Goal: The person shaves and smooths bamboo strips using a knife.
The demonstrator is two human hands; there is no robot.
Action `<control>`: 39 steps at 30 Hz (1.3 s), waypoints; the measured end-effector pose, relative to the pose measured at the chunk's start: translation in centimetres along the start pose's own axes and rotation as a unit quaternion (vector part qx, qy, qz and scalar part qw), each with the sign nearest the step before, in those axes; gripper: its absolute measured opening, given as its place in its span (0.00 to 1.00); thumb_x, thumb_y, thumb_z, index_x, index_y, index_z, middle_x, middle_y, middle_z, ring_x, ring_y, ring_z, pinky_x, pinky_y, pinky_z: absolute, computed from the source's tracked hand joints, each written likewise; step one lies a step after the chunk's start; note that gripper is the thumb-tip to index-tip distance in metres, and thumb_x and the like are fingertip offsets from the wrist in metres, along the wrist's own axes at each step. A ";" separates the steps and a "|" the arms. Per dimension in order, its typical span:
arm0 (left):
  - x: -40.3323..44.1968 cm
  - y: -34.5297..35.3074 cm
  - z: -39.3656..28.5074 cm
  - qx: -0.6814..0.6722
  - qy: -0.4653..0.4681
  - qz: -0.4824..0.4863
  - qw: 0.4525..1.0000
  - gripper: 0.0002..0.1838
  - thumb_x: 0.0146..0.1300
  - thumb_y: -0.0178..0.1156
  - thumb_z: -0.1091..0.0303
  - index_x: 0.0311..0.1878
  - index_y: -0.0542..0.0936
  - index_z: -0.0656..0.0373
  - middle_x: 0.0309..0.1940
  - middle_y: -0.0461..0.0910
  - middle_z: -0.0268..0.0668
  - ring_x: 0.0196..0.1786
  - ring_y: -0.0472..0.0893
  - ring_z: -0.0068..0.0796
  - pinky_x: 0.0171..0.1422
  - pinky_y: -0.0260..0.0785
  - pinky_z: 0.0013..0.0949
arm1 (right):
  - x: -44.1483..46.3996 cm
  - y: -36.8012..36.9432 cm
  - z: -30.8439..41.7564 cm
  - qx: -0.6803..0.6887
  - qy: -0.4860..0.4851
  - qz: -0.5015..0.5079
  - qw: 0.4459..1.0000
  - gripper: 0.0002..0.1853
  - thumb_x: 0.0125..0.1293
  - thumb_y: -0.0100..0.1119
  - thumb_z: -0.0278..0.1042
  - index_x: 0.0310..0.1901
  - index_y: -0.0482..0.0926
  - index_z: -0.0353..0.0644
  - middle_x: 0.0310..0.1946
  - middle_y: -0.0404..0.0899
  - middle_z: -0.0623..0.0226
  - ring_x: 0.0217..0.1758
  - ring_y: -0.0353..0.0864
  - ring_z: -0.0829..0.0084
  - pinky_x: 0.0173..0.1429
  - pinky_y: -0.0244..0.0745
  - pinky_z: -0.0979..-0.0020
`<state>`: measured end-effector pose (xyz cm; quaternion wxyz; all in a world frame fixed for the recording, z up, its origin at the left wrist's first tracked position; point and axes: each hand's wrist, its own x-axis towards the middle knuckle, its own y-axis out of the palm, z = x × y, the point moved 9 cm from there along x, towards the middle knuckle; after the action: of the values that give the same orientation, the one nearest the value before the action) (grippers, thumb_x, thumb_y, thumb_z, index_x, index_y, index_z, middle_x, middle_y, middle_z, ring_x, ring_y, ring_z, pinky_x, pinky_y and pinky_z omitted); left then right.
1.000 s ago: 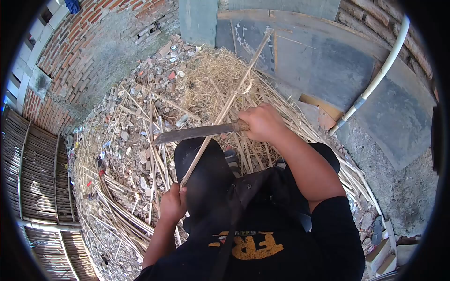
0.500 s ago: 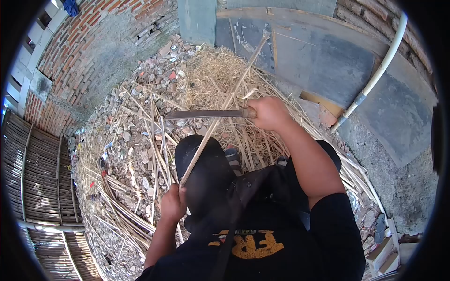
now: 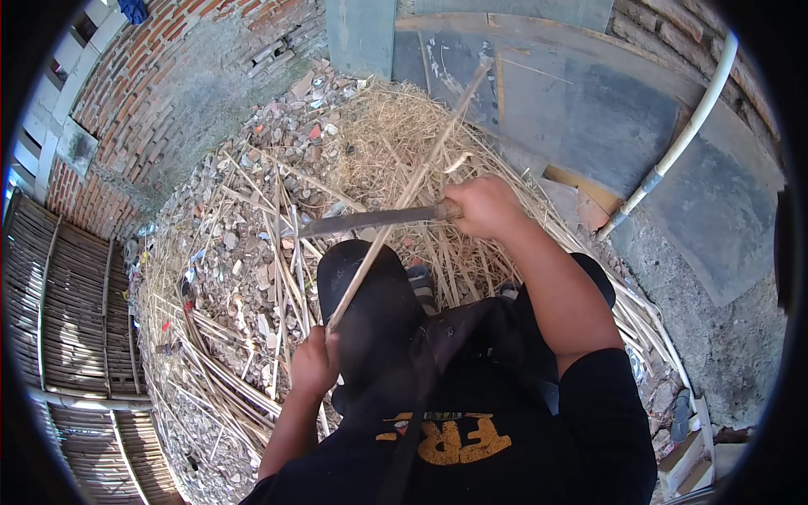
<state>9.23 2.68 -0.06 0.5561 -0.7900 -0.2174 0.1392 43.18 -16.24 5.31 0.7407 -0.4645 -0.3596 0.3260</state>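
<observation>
My left hand point(image 3: 314, 362) is closed round the lower end of a long split bamboo strip point(image 3: 412, 187), which slants up and away to the right past my knee. My right hand point(image 3: 486, 207) grips the handle of a machete point(image 3: 374, 220). Its blade points left and lies across the strip, at about the strip's middle. A pale curled shaving point(image 3: 458, 162) shows beside the strip, above my right hand.
Thin shavings point(image 3: 379, 143) and loose bamboo strips point(image 3: 227, 383) cover rubble around my feet. Grey panels point(image 3: 581, 118) lean at the back right, with a white pipe point(image 3: 686, 139) in front. A brick wall point(image 3: 151, 109) and a bamboo slat screen point(image 3: 76, 311) stand at the left.
Over the last second the machete has shifted slightly to the right and up along the strip, and its blade angle has varied. My left hand keeps its hold near my knee.
</observation>
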 end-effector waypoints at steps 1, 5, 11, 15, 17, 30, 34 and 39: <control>0.2 -0.1 0.2 -0.005 -0.010 -0.008 1.000 0.13 0.78 0.56 0.60 0.44 0.72 0.62 0.26 0.81 0.61 0.33 0.82 0.71 0.38 0.71 0.66 | -0.1 0.0 -0.4 -0.003 0.007 -0.002 1.000 0.09 0.52 0.69 0.34 0.37 0.83 0.48 0.30 0.86 0.59 0.40 0.87 0.50 0.47 0.80 0.49; 0.6 0.1 0.8 -0.010 -0.020 -0.008 1.000 0.14 0.78 0.56 0.59 0.44 0.72 0.63 0.28 0.81 0.62 0.34 0.82 0.71 0.39 0.71 0.66 | -0.4 -0.2 -1.1 -0.020 0.008 -0.032 0.999 0.10 0.50 0.70 0.34 0.36 0.83 0.47 0.30 0.86 0.61 0.39 0.87 0.50 0.47 0.80 0.50; 0.4 -0.4 -0.3 -0.009 -0.016 -0.034 0.999 0.15 0.78 0.56 0.57 0.43 0.73 0.62 0.27 0.81 0.61 0.34 0.82 0.70 0.39 0.71 0.64 | -0.5 0.5 3.2 -0.037 -0.069 -0.030 0.996 0.11 0.50 0.71 0.37 0.36 0.83 0.48 0.29 0.86 0.64 0.37 0.86 0.53 0.52 0.77 0.55; 0.5 -1.0 -0.6 -0.034 -0.020 -0.038 0.998 0.19 0.79 0.55 0.53 0.41 0.74 0.62 0.27 0.80 0.58 0.33 0.82 0.68 0.38 0.71 0.62 | -0.4 1.1 3.5 -0.026 -0.069 -0.008 0.997 0.13 0.51 0.73 0.41 0.36 0.83 0.48 0.29 0.85 0.64 0.37 0.85 0.54 0.54 0.75 0.56; 0.6 -0.8 0.1 -0.055 -0.021 -0.049 0.997 0.21 0.80 0.54 0.51 0.40 0.75 0.62 0.26 0.80 0.57 0.33 0.82 0.67 0.37 0.71 0.60 | -0.5 1.1 3.7 -0.007 -0.071 0.001 0.997 0.14 0.52 0.74 0.44 0.36 0.83 0.48 0.30 0.86 0.63 0.37 0.85 0.55 0.53 0.75 0.56; 0.6 -0.4 -0.3 -0.038 -0.008 -0.053 0.998 0.27 0.80 0.54 0.44 0.37 0.72 0.62 0.22 0.76 0.55 0.28 0.79 0.65 0.34 0.69 0.58 | -0.3 0.3 -0.2 0.020 0.002 -0.049 0.999 0.18 0.55 0.74 0.44 0.45 0.85 0.48 0.34 0.87 0.60 0.40 0.87 0.53 0.50 0.78 0.52; 0.8 0.2 0.6 -0.056 -0.014 -0.063 0.996 0.28 0.79 0.54 0.42 0.37 0.72 0.62 0.21 0.76 0.55 0.28 0.79 0.66 0.33 0.68 0.58 | -0.3 -0.3 0.4 0.026 -0.018 -0.062 0.998 0.18 0.56 0.75 0.44 0.46 0.84 0.48 0.34 0.87 0.60 0.41 0.87 0.53 0.52 0.78 0.53; 0.8 0.4 0.8 -0.055 -0.014 -0.063 0.996 0.29 0.79 0.54 0.41 0.36 0.72 0.62 0.21 0.76 0.56 0.28 0.79 0.66 0.33 0.68 0.58 | -0.4 -0.2 0.5 -0.011 -0.010 -0.075 0.997 0.18 0.56 0.75 0.45 0.46 0.83 0.49 0.35 0.86 0.64 0.44 0.86 0.56 0.57 0.77 0.55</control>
<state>9.67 3.59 -0.66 0.5159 -0.8022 -0.2821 0.1031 42.60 -16.40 5.59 0.7542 -0.4415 -0.4042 0.2700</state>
